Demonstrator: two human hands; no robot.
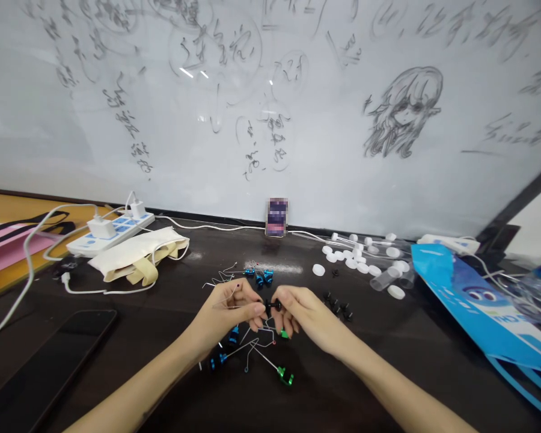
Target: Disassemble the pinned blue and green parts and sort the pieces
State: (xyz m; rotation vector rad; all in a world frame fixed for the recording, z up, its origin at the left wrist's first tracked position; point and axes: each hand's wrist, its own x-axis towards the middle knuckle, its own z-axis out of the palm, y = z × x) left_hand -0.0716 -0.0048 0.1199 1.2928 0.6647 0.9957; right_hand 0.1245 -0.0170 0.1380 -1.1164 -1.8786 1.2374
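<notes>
Both hands meet over the middle of the desk. Between their fingertips is a small black part (274, 305), pinched by my left hand (238, 305) on one side and my right hand (304, 310) on the other. A thin wire shows across the left fingers; whether it joins the black part I cannot tell. Below the hands lie bent wires with a green metallic piece (285, 376) and a blue metallic piece (217, 361). Several more blue pieces (265, 278) with wires sit just beyond the fingers. Small black parts (342, 308) lie right of my right hand.
White caps (351, 263) and clear tubes (385, 279) lie at the back right, beside a blue bag (478, 307). A phone (277, 218) leans on the whiteboard. At left are a power strip (112, 233), a cream pouch (133, 252) and a dark phone (49, 367).
</notes>
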